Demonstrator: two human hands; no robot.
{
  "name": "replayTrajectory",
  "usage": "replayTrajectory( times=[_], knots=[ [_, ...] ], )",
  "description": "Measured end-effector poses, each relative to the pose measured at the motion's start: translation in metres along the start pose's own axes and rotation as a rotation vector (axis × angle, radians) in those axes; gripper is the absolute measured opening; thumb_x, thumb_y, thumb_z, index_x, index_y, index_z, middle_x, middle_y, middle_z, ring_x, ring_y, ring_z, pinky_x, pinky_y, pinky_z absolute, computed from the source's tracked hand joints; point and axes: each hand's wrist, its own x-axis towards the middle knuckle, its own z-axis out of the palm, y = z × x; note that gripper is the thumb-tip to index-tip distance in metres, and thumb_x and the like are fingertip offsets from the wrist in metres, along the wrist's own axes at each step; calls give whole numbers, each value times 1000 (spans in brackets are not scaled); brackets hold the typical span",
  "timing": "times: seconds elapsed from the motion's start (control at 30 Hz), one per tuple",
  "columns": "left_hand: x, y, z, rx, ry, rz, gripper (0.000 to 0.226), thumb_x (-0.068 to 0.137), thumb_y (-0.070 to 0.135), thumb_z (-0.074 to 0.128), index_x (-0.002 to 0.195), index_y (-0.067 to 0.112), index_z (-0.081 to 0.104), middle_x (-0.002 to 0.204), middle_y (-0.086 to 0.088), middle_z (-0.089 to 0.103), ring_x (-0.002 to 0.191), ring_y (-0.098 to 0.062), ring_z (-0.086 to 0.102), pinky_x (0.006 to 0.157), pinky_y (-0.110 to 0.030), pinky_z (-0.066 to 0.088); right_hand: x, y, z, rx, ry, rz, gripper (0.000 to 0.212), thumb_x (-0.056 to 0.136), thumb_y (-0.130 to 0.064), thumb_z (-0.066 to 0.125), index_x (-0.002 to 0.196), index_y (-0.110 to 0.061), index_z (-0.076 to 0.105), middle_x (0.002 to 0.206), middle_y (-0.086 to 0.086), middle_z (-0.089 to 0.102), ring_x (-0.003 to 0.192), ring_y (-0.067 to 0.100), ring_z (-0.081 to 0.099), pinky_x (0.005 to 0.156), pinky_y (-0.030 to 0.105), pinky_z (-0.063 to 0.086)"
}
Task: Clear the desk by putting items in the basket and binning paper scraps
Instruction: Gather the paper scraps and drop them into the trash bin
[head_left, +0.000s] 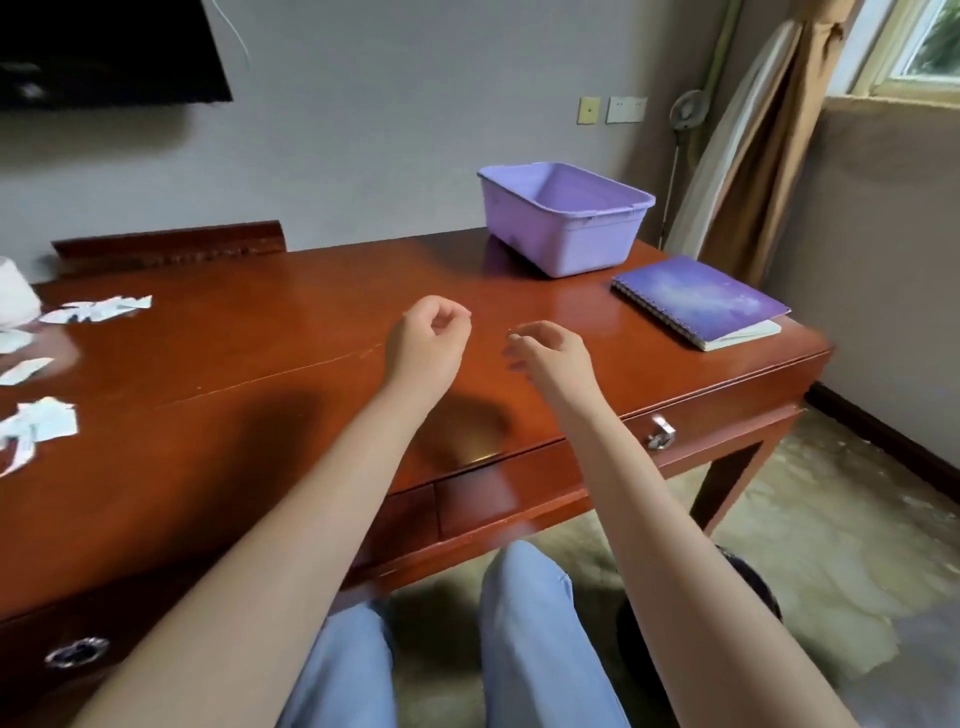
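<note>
Head view: left hand (428, 332) and right hand (550, 348) hover over the desk (260, 338), loosely curled, apparently empty. The basket (571, 239) at one o'clock looks empty. The notebook (696, 299) at two and the paper scraps (96, 309) at nine still wait — barely begun, I'd judge.
</note>
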Motion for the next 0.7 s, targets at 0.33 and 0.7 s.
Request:
replayTrajectory(
  times=[0.33,0.7],
  knots=[
    [8,-66,-138,189,296,-182,12,94,23,49,100,22,60,100,9,56,95,-8,51,77,-22,42,3,-51,154,-144,-302,-116,16,86,-22,55,95,-18,68,86,0,67,80,19,63,67,27,45],
    [-10,-139,-272,486,541,-321,19,95,20,50,110,18,61,123,-4,57,114,-18,51,80,-21,41,-40,-84,295,-290,-632,-324,22,91,-17,51,107,-14,66,107,2,67,91,18,60,74,23,43]
  ],
)
